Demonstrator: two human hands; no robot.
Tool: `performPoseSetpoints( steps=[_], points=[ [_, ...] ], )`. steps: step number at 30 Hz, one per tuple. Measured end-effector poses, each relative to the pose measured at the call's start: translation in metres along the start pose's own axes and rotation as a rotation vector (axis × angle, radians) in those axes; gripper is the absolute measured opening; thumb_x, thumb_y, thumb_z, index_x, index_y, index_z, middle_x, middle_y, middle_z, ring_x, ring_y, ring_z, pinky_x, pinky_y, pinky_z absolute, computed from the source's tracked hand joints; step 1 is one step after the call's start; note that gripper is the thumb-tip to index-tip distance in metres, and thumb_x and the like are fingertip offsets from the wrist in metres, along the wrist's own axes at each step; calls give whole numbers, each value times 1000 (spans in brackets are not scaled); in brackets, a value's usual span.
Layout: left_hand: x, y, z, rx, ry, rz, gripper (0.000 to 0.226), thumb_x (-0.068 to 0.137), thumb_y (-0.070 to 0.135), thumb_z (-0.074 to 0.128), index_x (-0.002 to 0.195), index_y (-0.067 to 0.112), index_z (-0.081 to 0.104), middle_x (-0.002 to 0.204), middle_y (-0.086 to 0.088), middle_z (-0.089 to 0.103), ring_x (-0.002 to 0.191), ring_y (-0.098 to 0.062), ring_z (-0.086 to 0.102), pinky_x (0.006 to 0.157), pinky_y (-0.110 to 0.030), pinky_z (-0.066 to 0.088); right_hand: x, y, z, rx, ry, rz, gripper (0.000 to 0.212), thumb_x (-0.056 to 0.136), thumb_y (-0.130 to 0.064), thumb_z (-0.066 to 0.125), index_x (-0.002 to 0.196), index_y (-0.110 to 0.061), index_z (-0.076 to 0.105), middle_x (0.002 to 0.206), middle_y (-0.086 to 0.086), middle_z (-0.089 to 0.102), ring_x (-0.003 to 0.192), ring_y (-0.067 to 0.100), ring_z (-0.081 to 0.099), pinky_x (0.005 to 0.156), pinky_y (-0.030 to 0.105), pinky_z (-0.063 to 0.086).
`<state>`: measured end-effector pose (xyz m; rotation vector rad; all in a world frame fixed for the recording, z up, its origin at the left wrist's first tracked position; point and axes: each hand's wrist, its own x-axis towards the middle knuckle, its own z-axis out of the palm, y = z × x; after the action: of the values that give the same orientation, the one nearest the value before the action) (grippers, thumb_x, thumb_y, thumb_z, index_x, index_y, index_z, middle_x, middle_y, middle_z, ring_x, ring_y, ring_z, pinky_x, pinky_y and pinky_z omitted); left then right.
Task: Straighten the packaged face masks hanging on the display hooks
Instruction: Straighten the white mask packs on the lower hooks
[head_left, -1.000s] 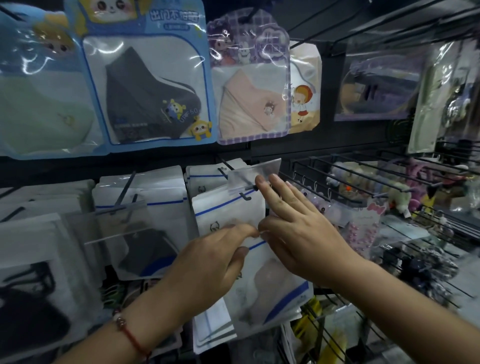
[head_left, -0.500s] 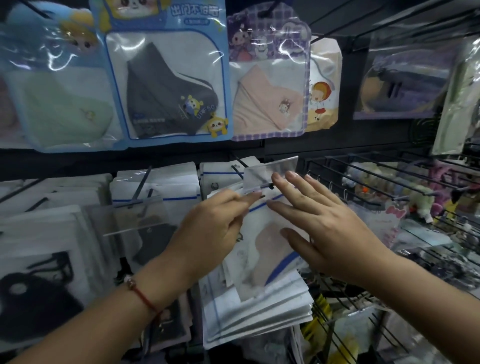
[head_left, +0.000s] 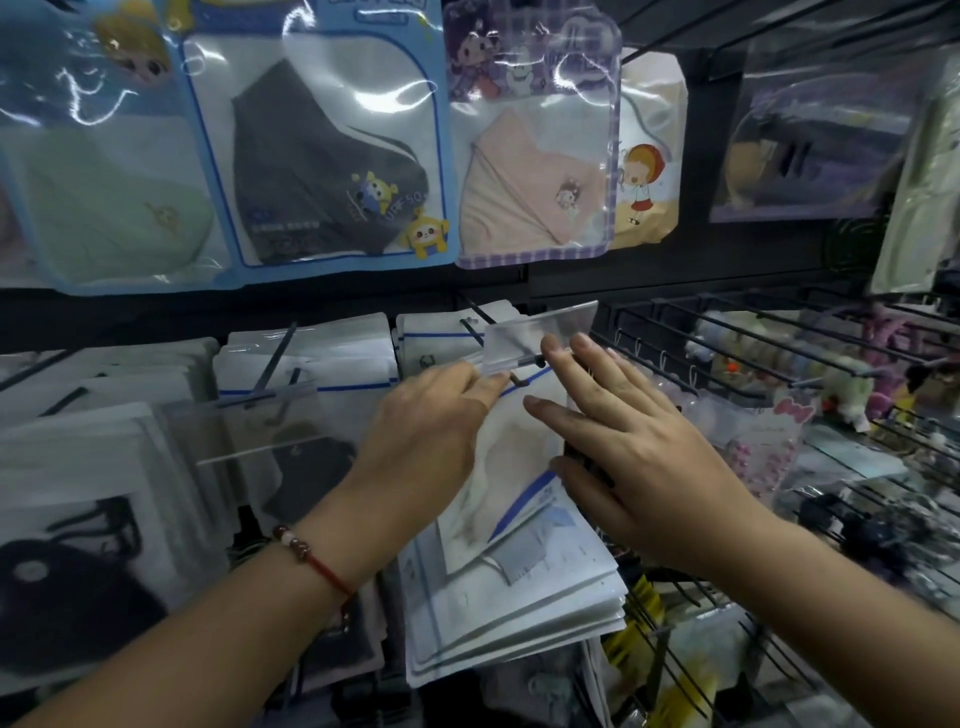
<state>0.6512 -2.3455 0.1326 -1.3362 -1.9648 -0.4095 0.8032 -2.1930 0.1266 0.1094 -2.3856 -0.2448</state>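
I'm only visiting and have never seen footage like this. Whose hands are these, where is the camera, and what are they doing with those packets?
There is no robot here: a person wears one camera on the head, looking forward and down, so you see their own two hands. In front is a shop rack with packaged face masks hanging on hooks. The left hand, with a red bracelet on its wrist, touches the top of the front packet near its hook. The right hand lies with straight fingers against that packet's right side. Neither hand plainly grips it. More packets hang behind it, and cartoon-printed packs hang above.
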Motion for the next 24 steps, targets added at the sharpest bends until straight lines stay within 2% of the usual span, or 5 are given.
performPoseSetpoints(
  steps=[3, 7, 12, 19, 24],
  points=[
    [2, -8, 12, 114, 88, 22, 55, 71, -5, 76, 122, 13, 68, 87, -3, 62, 77, -25, 61, 67, -36, 49, 0, -2, 4, 0, 8, 5, 46, 95, -31, 51, 138, -17, 55, 163, 7, 15, 151, 25, 6, 122, 41, 13],
    [-2, -14, 19, 140, 83, 19, 59, 73, -3, 78, 128, 12, 65, 109, -12, 65, 96, -32, 63, 83, -44, 52, 0, -5, 6, -4, 27, 8, 47, 93, -29, 54, 139, -17, 53, 163, 9, 15, 151, 27, 7, 121, 44, 16],
    [-25, -17, 22, 142, 11, -39, 59, 90, 20, 67, 147, 20, 48, 153, -19, 40, 141, -36, 37, 115, -50, 31, -4, -12, 13, -4, 39, 40, 54, 93, -28, 57, 145, -17, 46, 163, 11, 10, 151, 31, 5, 121, 48, 15],
    [-94, -29, 26, 49, -86, -139, 56, 98, 37, 40, 153, 29, 34, 164, -15, 17, 151, -29, 17, 122, -42, 14, -17, -40, 38, 105, -35, 168, 59, 95, -38, 47, 151, -24, 34, 162, 12, 15, 151, 23, -1, 122, 31, 0],
    [-128, -55, 36, 77, -151, -259, 56, 94, 40, 42, 148, 29, 36, 159, -15, 32, 143, -31, 27, 116, -41, 18, -17, -62, 69, 194, -141, 183, 62, 93, -39, 50, 151, -26, 31, 164, 1, 12, 151, 19, 4, 119, 36, 13]
  ],
)
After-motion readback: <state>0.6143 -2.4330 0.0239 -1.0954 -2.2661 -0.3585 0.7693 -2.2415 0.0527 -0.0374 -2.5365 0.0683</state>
